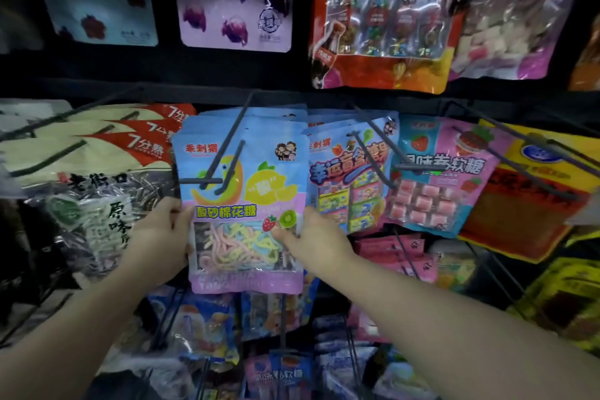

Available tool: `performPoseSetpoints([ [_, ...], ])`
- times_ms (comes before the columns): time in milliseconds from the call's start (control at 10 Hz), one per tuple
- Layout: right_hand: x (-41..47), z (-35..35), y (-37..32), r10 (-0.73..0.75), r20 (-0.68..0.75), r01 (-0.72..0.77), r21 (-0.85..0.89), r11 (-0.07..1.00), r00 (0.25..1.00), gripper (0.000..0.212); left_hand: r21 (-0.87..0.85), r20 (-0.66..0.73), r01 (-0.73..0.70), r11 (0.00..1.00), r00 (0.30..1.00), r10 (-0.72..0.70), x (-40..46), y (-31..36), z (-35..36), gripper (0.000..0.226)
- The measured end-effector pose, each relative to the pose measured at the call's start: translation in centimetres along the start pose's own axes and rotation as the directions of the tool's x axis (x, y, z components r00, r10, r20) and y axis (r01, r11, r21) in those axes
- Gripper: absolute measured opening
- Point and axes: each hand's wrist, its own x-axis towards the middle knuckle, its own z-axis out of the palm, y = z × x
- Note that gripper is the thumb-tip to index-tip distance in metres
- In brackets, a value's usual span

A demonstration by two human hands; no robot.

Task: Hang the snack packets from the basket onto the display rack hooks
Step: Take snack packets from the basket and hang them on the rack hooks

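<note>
The basket is out of view, and the lower rack rows are dim and blurred. The packet (242,204), blue over lilac with a clear window of pastel gummy strips, hangs on the hook (224,166) mid-rack, in front of matching packets. The left hand (162,237) has its grip on the packet's left edge; the right hand (311,234) pinches its right edge.

Left fingers hidden behind blue packet (242,204); basket out of frame; bottom-row packets (279,373) blurred.
</note>
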Motion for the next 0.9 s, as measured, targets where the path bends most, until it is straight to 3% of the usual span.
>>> performPoseSetpoints([
  [100,-0.1,-0.1,0.3,0.006,0.031,-0.006,0.023,1.000,1.000,0.063,0.163,-0.008,0.024,0.986,1.000,-0.023,-0.2,-0.2,-0.3,0.031],
  [200,-0.9,-0.6,0.9,-0.010,0.048,0.011,-0.014,1.000,0.999,0.060,0.415,0.020,0.047,0.908,0.998,-0.061,-0.7,-0.4,-1.3,0.042],
  [300,-1.8,-1.9,1.4,-0.045,0.058,0.051,-0.118,0.992,0.997,0.054,0.588,0.123,-0.049,0.808,0.992,-0.030,-2.3,0.5,-1.6,0.054],
  [400,-2.4,-3.3,2.4,-0.081,0.045,0.088,-0.177,0.980,0.996,0.042,0.574,0.181,-0.175,0.800,0.980,0.084,-4.0,2.6,-0.6,0.049],
  [600,-4.7,-7.8,6.4,-0.095,-0.004,0.090,-0.269,0.959,0.995,0.033,0.391,0.353,-0.427,0.815,0.888,0.296,-6.9,9.5,4.3,0.025],
  [700,-5.6,-10.6,10.7,-0.021,-0.071,0.002,-0.262,0.965,0.997,0.032,0.261,0.376,-0.491,0.831,0.845,0.380,-8.8,14.2,8.6,0.025],
  [800,-5.3,-13.4,15.8,0.158,-0.085,-0.170,-0.159,0.973,0.984,0.033,0.148,0.405,-0.471,0.870,0.831,0.381,-9.8,18.0,13.2,0.023],
  [900,-3.6,-15.6,21.3,0.291,0.007,-0.286,0.202,0.937,0.957,0.043,0.120,0.415,-0.468,0.876,0.825,0.384,-9.0,20.4,18.0,0.036],
])
